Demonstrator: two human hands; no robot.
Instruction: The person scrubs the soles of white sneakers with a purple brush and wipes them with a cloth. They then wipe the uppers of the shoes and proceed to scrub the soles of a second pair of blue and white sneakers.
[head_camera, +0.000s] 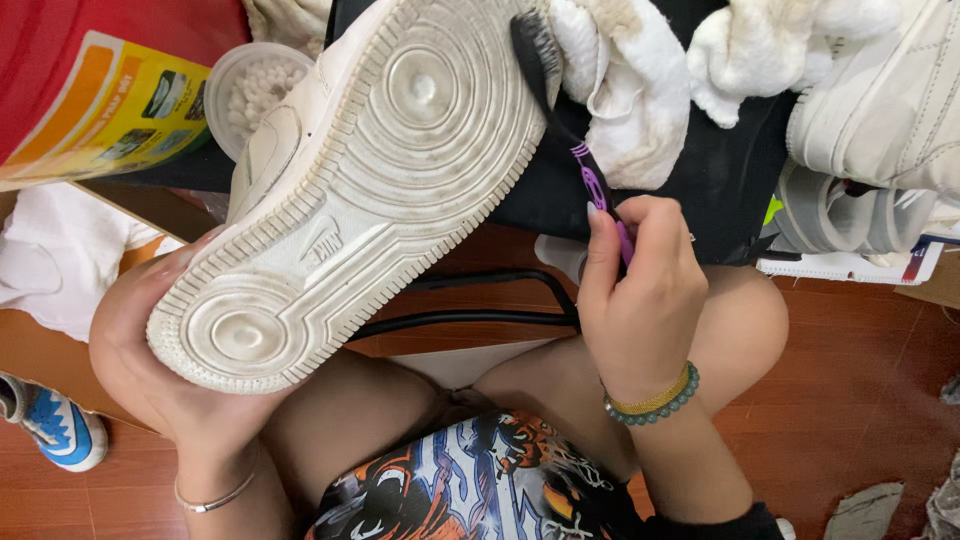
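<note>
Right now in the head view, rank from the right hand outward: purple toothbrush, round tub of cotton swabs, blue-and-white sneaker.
1. Purple toothbrush, in the right hand.
2. Round tub of cotton swabs, upper left.
3. Blue-and-white sneaker, far left floor.

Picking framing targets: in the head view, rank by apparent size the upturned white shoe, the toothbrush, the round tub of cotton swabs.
1. White shoe, sole up, resting in the left hand; nearest, so enlarged.
2. Toothbrush, in the right hand, handle partly hidden.
3. Tub of cotton swabs, partly hidden; close to the toothbrush, unsure.

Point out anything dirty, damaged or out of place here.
The white sneaker, held sole-up in the left hand, has grey grime in its tread. The right hand holds a toothbrush at its toe edge. Nothing looks broken.
</note>
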